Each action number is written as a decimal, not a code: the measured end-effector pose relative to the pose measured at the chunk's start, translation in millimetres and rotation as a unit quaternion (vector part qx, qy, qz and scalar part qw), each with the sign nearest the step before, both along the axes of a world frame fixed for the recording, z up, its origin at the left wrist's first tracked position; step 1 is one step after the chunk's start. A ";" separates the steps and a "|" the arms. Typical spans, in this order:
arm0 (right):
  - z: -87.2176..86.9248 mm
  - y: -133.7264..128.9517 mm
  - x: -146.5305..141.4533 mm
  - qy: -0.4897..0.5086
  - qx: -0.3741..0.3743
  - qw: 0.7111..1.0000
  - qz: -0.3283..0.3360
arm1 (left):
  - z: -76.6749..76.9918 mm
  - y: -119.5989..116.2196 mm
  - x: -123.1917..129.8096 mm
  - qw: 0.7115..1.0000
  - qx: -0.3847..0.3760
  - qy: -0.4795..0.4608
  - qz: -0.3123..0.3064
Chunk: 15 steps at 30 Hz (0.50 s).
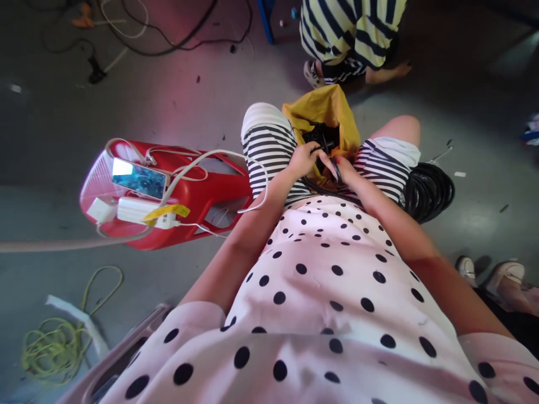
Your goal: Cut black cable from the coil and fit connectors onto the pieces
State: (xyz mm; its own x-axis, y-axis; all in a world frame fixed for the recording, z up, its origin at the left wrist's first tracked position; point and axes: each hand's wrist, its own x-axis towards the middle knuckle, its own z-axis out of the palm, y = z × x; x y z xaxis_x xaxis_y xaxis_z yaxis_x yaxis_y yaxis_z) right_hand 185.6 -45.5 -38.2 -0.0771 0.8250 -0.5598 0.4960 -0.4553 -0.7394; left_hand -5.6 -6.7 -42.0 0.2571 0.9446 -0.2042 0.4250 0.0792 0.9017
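Between my knees is a yellow bag [345, 120], its mouth open, with black parts [314, 133] inside. Over its near edge, my left hand [304, 159] is closed on a black cable [327, 145] whose end looks ribbed. My right hand [340, 167] sits close against it, fingers curled round what look like scissors [337, 171] with a dark loop handle; the blades are mostly hidden. Both hands nearly touch at the fingertips. A black cord runs across my lap beneath the hands.
At my left stands a red stool [197, 205] bearing a phone [141, 178], a white power strip [135, 210] and white cords. A black coil [429, 191] lies beside my right leg. Yellow-green cord [54, 350] is on the floor. Another person [351, 33] is ahead; someone's shoes [507, 274] show at right.
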 end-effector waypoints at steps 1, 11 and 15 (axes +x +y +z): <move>1.0 2.8 1.8 -0.012 -0.005 1.000 0.011 | -0.1 1.8 0.4 1.000 -0.004 0.004 -0.003; -11.3 6.9 2.6 -0.088 0.049 0.995 0.010 | -1.5 20.8 4.0 0.998 -0.058 -0.018 -0.015; -20.9 8.8 -0.6 -0.045 0.036 0.998 0.016 | -0.8 15.3 -0.7 0.996 -0.077 -0.034 0.006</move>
State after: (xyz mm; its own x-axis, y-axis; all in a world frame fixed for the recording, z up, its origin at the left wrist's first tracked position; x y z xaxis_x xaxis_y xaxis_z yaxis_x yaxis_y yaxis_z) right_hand 185.0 -36.7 -59.1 -0.0553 0.8617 -0.5044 0.5752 -0.3855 -0.7215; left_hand -6.3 8.7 -42.9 0.2648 0.9064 -0.3292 0.3619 0.2230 0.9052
